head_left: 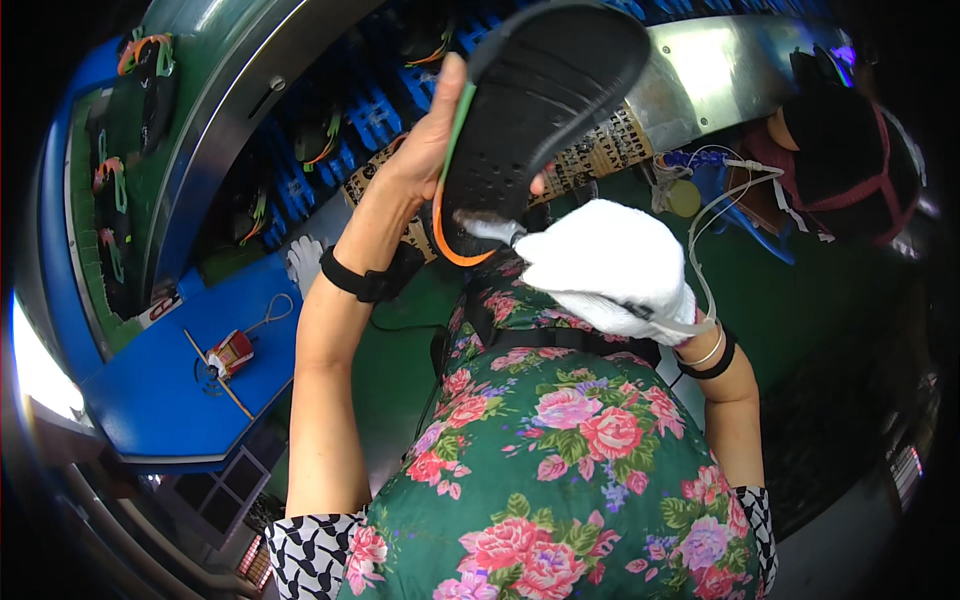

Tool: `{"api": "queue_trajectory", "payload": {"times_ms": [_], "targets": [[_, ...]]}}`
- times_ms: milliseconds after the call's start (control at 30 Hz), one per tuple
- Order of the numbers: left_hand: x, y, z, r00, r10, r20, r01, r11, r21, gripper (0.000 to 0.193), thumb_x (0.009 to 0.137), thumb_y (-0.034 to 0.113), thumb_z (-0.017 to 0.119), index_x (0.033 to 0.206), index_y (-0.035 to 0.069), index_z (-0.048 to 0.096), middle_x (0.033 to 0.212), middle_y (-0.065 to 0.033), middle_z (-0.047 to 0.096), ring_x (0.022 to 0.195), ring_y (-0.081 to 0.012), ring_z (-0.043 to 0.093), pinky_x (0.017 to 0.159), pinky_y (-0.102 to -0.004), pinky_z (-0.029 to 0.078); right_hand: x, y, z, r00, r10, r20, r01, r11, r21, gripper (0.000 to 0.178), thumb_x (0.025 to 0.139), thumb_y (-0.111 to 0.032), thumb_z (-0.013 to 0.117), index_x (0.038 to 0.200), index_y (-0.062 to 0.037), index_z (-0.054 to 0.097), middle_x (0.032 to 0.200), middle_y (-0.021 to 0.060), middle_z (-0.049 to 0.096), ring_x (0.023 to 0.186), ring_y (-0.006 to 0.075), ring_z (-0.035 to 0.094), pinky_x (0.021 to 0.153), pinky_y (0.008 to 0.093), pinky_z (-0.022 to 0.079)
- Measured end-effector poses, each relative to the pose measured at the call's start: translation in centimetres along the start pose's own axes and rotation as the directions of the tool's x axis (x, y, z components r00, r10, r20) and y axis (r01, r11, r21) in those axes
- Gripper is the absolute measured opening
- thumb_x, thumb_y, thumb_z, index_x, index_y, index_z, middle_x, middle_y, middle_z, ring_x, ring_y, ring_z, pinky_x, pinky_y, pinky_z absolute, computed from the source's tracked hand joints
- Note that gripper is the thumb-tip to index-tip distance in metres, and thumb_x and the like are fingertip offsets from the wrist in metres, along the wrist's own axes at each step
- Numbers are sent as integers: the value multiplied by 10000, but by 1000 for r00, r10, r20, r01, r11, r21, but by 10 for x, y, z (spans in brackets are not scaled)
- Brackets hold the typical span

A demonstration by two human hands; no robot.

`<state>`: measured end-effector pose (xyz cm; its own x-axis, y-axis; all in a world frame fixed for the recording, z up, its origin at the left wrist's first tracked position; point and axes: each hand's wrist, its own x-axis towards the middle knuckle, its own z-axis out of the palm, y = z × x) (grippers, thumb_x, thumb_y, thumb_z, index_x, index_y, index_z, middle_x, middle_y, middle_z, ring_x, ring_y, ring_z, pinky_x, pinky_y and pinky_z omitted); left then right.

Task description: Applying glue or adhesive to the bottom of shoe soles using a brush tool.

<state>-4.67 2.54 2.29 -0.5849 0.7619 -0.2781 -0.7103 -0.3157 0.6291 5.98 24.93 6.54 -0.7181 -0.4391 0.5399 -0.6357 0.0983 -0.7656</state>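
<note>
Raised in front of me is a black shoe sole with a green and orange edge, its inner face toward me. My left hand, bare, is closed around its side, with the thumb up along the green edge. My right hand wears a white glove and grips a slim tool with a pale, blurred tip, perhaps a brush. That tip lies at the orange-edged end of the sole; I cannot tell whether it touches. A thin clear hose runs along my right wrist and off to the upper right.
At left a blue table bears a red container, a thin stick and a white glove. Sole parts sit on a green belt and among blue holders. A printed carton stands behind. Another person is at right.
</note>
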Motion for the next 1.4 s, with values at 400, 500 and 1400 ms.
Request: {"api": "queue_trajectory", "payload": {"times_ms": [400,500,1400], "targets": [[13,-1,7,916,-292,-277,350,917,192,824,941,713,494,1234,-49,603,952,-205,715,692,-239,747,582,-344,655,6,20,-4,988,-22,153,12,998,67,208,806,-62,751,1013,-76,764,1062,91,756,866,280,708,831,375,554],[18,2,-1,899,-334,-282,400,890,220,752,953,681,519,1203,-17,645,977,-160,723,719,-177,740,607,-299,648,1,16,5,953,-35,300,45,999,-26,205,800,-50,739,1002,-85,756,1081,87,751,862,274,705,812,374,560],[2,-86,-17,964,6,-265,-89,949,-302,405,1038,230,530,1387,26,546,1434,-155,561,1301,-330,554,1108,-553,444,17,8,-30,967,95,-238,-141,973,-183,234,823,-51,757,1056,-61,745,1011,103,749,859,300,694,775,407,553]]}}
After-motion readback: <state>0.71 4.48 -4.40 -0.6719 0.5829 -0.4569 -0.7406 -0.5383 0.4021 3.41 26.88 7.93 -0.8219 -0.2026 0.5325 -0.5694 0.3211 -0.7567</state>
